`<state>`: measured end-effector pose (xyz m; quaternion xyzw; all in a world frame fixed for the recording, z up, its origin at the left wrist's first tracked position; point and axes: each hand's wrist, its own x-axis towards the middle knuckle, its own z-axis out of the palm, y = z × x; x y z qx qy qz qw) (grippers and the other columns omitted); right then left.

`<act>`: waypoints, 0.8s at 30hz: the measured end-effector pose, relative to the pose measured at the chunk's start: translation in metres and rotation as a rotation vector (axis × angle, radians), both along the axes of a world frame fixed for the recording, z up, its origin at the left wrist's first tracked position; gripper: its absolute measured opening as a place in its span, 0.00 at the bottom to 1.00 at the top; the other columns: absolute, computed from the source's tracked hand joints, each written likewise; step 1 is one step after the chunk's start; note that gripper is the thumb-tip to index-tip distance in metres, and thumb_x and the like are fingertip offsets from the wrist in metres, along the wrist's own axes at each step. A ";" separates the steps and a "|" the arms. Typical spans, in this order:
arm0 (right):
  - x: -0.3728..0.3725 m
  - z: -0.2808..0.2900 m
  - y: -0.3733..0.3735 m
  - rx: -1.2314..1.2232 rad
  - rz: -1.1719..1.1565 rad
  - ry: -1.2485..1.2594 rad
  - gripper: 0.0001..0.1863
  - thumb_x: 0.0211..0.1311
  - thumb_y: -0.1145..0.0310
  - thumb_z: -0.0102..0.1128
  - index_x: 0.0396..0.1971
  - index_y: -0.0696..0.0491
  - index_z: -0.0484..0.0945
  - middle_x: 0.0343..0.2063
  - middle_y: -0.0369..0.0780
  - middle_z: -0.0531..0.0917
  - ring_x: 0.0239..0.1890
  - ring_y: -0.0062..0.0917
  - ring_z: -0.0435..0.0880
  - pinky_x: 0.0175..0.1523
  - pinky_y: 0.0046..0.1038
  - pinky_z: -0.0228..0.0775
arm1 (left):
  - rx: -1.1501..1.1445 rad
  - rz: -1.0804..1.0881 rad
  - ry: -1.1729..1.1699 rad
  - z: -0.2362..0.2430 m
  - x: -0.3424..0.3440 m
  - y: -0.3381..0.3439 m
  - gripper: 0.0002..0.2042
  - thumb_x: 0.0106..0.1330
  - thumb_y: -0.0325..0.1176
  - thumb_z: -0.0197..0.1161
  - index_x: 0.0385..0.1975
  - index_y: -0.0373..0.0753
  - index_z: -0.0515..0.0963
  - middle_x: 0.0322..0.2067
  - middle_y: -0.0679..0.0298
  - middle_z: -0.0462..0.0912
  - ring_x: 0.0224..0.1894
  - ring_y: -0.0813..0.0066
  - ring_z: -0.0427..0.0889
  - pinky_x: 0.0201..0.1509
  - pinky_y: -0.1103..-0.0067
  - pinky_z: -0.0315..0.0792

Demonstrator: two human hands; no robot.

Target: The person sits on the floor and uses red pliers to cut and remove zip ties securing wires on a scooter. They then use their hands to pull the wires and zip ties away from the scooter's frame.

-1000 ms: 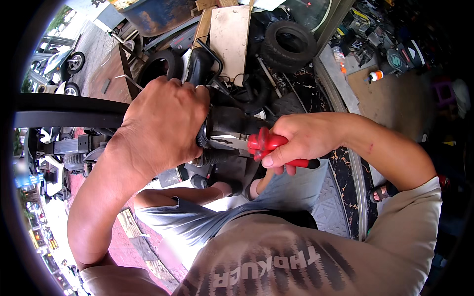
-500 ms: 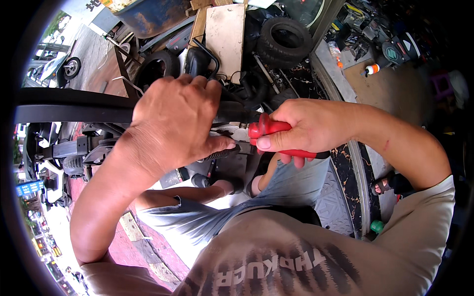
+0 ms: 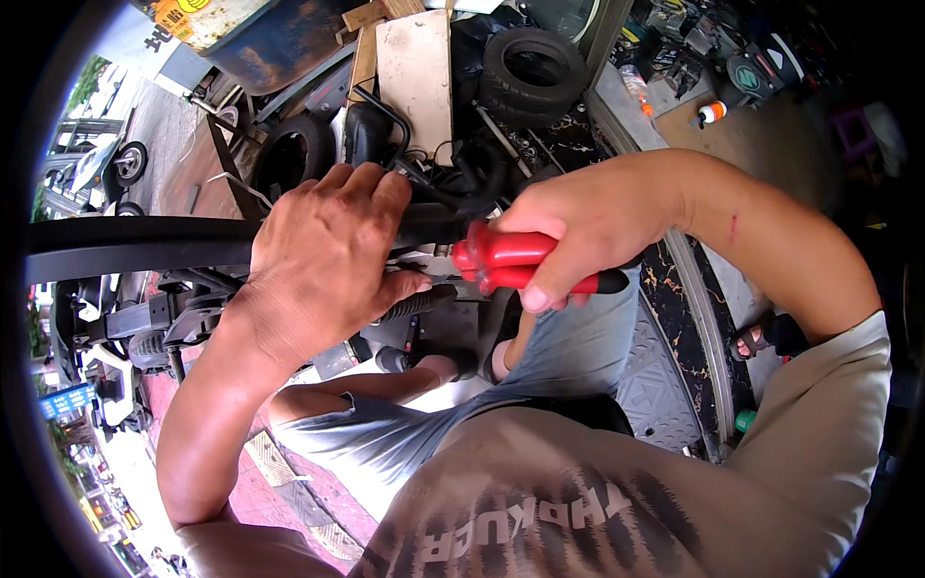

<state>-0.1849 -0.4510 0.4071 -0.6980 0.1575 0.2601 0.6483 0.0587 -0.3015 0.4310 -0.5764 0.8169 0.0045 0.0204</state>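
My left hand (image 3: 328,255) is closed over a black part (image 3: 424,220) of a vehicle, where a long black bar (image 3: 145,241) comes in from the left. Its thumb reaches onto a silver metal piece (image 3: 432,262). Just right of it my right hand (image 3: 607,217) grips red pliers (image 3: 511,249) with black ends on the handles, the thumb across the lower handle. The pliers point left at the silver piece; I cannot tell whether their jaws, mostly hidden, touch it. A ribbed black piece (image 3: 412,304) lies below my left thumb.
Stacked tires (image 3: 533,101), another tire (image 3: 294,159), a pale board (image 3: 414,67) and a rusty blue bin (image 3: 265,63) crowd the far side. Vehicles stand at left. A cluttered bench or floor (image 3: 732,144) is at upper right, and another person's sandaled foot (image 3: 750,342) shows at right.
My right arm has risen and the pliers have tilted, showing both handles more clearly, slightly apart. My left hand keeps its hold, its thumb now stretched farther right than a second ago.
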 end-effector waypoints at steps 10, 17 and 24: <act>-0.007 -0.009 0.015 -0.003 -0.151 0.052 0.26 0.80 0.52 0.76 0.62 0.59 0.86 0.36 0.39 0.91 0.32 0.23 0.89 0.38 0.30 0.85 | 0.025 0.003 0.042 -0.001 0.000 -0.007 0.33 0.51 0.38 0.90 0.53 0.35 0.79 0.45 0.51 0.88 0.51 0.42 0.89 0.54 0.55 0.82; -0.008 -0.012 0.014 -0.076 -0.175 0.033 0.25 0.78 0.50 0.77 0.55 0.59 0.88 0.35 0.39 0.88 0.30 0.24 0.88 0.35 0.31 0.84 | 0.087 0.020 0.041 -0.003 -0.001 -0.012 0.29 0.55 0.40 0.89 0.47 0.32 0.78 0.44 0.48 0.90 0.53 0.42 0.92 0.57 0.56 0.84; -0.010 -0.018 0.010 0.020 -0.180 0.025 0.27 0.80 0.49 0.75 0.57 0.60 0.88 0.34 0.40 0.90 0.30 0.24 0.89 0.35 0.30 0.82 | 0.095 0.093 0.127 -0.001 -0.008 -0.012 0.34 0.48 0.34 0.92 0.54 0.35 0.80 0.42 0.49 0.89 0.48 0.42 0.91 0.53 0.55 0.82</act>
